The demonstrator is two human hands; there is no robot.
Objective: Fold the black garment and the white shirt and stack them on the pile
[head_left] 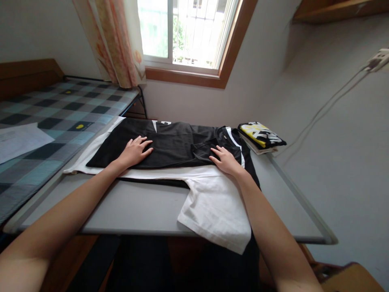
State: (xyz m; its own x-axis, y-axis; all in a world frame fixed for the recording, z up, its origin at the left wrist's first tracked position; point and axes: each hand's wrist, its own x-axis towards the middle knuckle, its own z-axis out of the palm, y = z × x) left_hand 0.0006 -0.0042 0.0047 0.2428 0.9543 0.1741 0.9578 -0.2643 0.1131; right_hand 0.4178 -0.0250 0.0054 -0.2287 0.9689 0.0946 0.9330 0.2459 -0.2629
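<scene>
A black T-shirt (173, 142) with white marks at its far edge lies folded over a white T-shirt (217, 202) on a grey table (142, 207). One white sleeve hangs past the table's near edge. My left hand (136, 151) rests flat on the black cloth toward the left, fingers spread. On the right, my right hand (224, 160) lies on the black shirt near a folded-in part and the white-trimmed collar, its fingers apart. Neither hand grips the cloth.
Folded clothes (261, 136) with a yellow, black and white print are stacked at the table's far right. A checked mattress (91, 97) with paper sheets (22, 140) on it adjoins the left side. A cable (322, 107) runs down the right wall from a power socket (378, 61).
</scene>
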